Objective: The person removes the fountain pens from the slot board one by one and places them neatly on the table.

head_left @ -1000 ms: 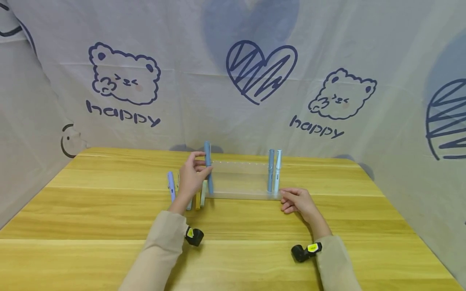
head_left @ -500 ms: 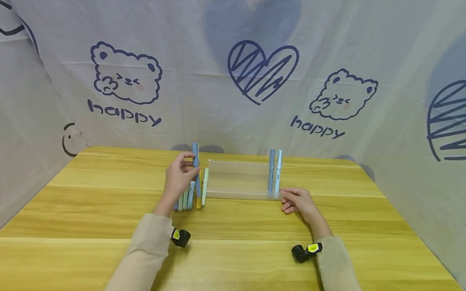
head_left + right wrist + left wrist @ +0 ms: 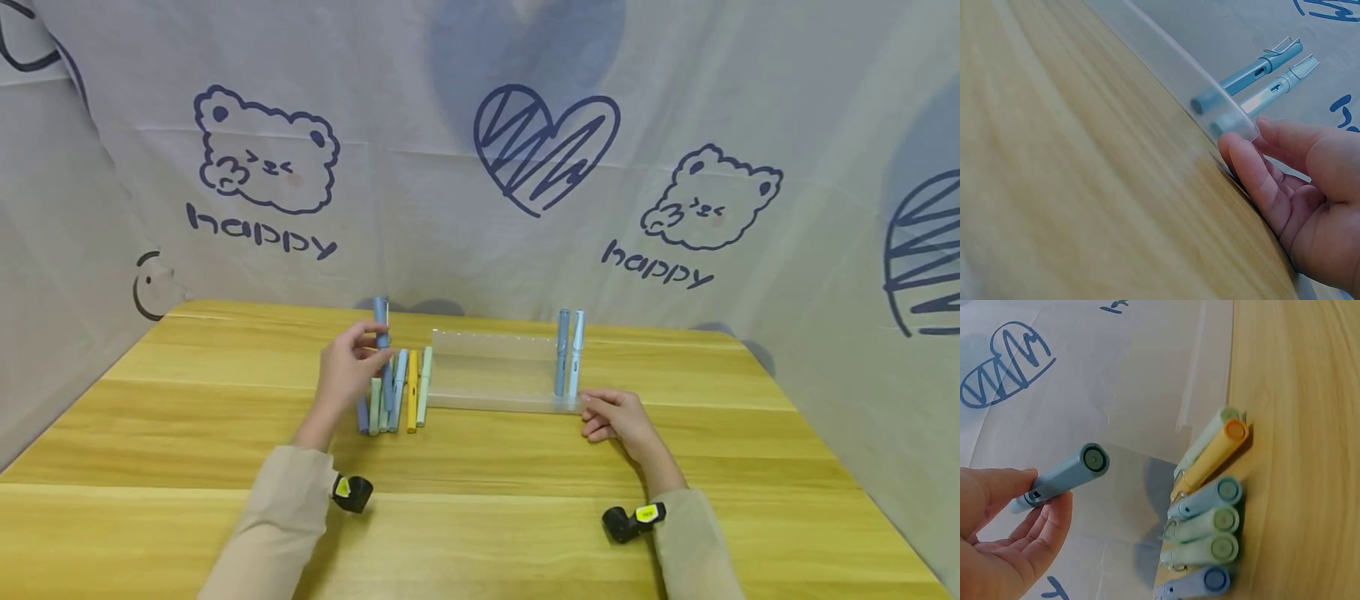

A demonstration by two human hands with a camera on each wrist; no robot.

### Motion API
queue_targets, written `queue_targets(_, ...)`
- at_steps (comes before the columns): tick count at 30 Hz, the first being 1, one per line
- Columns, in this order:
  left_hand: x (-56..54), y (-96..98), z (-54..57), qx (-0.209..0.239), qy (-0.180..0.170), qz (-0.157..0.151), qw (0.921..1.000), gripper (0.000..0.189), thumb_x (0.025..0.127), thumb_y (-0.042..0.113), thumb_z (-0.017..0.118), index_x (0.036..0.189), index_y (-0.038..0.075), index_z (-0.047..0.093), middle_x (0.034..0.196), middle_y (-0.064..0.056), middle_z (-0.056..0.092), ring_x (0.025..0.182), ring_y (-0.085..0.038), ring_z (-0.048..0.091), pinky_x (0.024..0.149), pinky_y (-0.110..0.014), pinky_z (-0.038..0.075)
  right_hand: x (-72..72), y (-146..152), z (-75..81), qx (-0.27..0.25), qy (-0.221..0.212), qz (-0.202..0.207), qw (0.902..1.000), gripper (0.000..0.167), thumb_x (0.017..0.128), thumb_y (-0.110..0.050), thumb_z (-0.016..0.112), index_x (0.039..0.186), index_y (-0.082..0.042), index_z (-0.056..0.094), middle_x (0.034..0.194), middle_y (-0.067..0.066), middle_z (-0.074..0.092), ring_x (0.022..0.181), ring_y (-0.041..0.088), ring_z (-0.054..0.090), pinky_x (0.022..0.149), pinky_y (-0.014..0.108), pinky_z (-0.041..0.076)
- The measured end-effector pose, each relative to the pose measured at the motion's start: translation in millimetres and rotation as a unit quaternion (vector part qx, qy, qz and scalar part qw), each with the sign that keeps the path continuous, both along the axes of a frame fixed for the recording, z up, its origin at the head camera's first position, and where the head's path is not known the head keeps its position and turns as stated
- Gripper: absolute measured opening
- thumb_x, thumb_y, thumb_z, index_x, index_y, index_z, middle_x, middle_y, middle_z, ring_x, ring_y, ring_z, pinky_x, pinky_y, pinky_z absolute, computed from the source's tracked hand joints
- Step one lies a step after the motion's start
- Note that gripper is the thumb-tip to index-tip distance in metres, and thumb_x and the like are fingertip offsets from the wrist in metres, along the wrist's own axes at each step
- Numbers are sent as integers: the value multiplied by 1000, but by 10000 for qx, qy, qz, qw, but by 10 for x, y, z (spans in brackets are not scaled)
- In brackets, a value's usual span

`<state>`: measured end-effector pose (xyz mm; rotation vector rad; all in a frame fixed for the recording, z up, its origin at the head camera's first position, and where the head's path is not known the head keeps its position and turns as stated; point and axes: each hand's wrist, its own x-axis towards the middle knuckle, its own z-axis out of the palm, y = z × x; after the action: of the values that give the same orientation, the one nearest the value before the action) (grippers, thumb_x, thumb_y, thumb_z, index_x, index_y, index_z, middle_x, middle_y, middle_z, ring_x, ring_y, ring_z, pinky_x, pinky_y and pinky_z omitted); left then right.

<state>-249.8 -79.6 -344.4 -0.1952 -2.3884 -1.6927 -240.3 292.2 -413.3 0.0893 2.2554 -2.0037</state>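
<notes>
My left hand (image 3: 343,371) pinches a blue fountain pen (image 3: 1071,472) between thumb and fingers. In the head view that pen stands nearly upright in front of a row of loose pens; in the left wrist view it hangs apart from them. My right hand (image 3: 621,417) grips the right front corner of a clear plastic pen stand (image 3: 491,371) with thumb and forefinger. At the stand's right end, a dark blue pen (image 3: 562,354) and a light blue pen (image 3: 577,354) stand side by side, clips up.
Left of the stand lie several pens on the wooden table (image 3: 480,517): a yellow pen (image 3: 412,392), a pale green pen (image 3: 425,387), a light blue pen (image 3: 1210,497), more green ones and a violet-blue pen (image 3: 1200,582). A printed cloth (image 3: 420,208) hangs behind.
My left hand has moved left with the blue pen, from the stand's left end to over the loose pens. The right hand keeps its place at the stand's corner.
</notes>
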Motion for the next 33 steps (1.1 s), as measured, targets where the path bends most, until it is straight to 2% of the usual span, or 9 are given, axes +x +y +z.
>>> queue_targets(9, 2, -187, -41, -109, -235, 164, 9995, 32, 84, 0, 58, 115, -1, 54, 100, -21, 56, 82, -25, 57, 62, -26, 52, -4, -1, 2, -2, 10, 7, 10000, 40, 90, -12, 54, 116, 17, 47, 68, 6, 57, 51, 14, 59, 49, 26, 52)
queue_targets(19, 13, -330, -64, -205, -483, 72, 9986, 33, 84, -1, 57, 116, -5, 51, 100, -23, 54, 83, -29, 57, 66, -32, 53, 6, 2, -6, -43, -35, 14, 10000, 40, 90, -12, 54, 117, 17, 47, 68, 6, 57, 51, 14, 59, 49, 26, 52)
queue_targets(25, 11, -392, -112, -334, -762, 92, 9965, 32, 85, -1, 56, 117, -5, 51, 95, -21, 52, 77, -26, 56, 65, -36, 53, 11, -1, -4, -15, -33, -1, 10000, 40, 90, -12, 54, 117, 17, 47, 68, 6, 56, 51, 14, 59, 49, 26, 52)
queue_targets(33, 9, -467, -147, -488, -1082, 67, 9929, 34, 84, -1, 57, 117, -7, 50, 93, -21, 51, 72, -23, 56, 64, -36, 53, 13, -7, 23, -38, 10, 17, 10000, 40, 90, -11, 53, 117, 17, 47, 68, 6, 57, 51, 14, 59, 49, 26, 52)
